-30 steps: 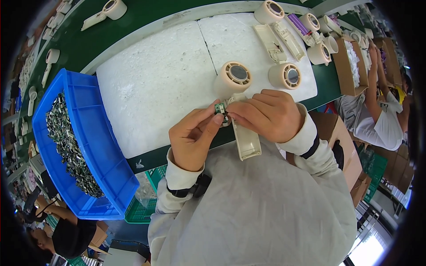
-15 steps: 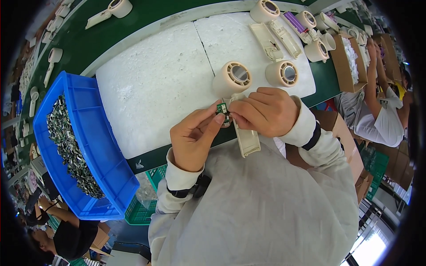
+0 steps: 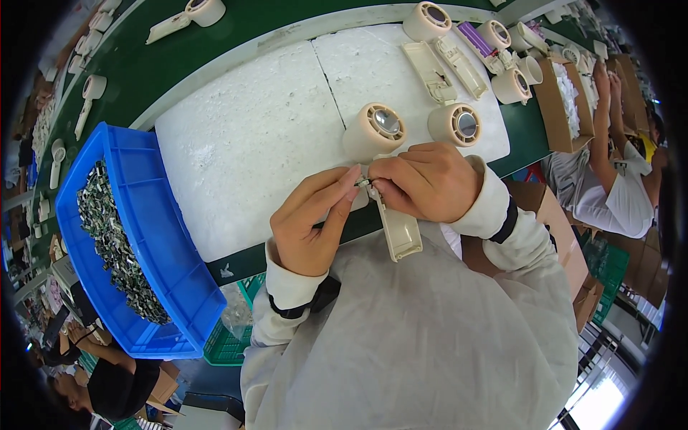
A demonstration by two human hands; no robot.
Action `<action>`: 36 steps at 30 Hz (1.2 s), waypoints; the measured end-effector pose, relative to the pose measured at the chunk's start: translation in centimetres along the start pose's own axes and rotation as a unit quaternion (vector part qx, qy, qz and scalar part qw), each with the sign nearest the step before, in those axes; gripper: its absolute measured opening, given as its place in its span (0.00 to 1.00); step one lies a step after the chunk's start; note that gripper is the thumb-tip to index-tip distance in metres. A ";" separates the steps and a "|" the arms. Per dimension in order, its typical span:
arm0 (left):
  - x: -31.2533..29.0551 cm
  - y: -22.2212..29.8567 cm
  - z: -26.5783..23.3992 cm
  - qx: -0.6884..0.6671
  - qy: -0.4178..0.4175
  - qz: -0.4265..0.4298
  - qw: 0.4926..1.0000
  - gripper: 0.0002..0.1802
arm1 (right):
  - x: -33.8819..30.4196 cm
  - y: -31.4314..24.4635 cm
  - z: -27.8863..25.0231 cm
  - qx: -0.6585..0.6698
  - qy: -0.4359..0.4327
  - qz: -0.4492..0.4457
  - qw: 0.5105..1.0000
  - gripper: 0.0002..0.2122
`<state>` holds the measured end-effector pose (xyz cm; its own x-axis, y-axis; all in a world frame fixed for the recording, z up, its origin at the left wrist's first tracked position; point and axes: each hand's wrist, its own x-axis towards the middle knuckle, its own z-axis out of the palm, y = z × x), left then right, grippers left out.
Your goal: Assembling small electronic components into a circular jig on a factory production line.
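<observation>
Circuit board (image 3: 362, 183) sits pinched in the left hand (image 3: 309, 223) — right hand (image 3: 431, 182) curled beside it, its grasp unclear.

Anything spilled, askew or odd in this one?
Nothing looks spilled; the circuit boards lie heaped inside the blue bin. Only a small pale patch stands out on the otherwise plain green table edge beside that bin; scrap or worn spot, I cannot tell.

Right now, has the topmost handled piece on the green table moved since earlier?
Yes: the handled piece has moved right, judged against the white board.
</observation>
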<state>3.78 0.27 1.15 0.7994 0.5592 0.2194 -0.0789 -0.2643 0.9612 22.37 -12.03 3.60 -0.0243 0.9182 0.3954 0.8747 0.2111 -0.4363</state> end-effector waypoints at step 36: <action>-1.4 -2.2 -0.3 -0.272 -0.061 -0.100 0.955 0.16 | 0.5 -0.1 -1.1 0.274 -0.146 0.203 0.929 0.05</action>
<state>2.64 0.28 -1.23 0.8919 0.4510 0.0337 -0.1886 0.3033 0.9340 22.77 -11.93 4.75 0.0542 0.9942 -0.0925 0.4649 -0.1071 -0.8788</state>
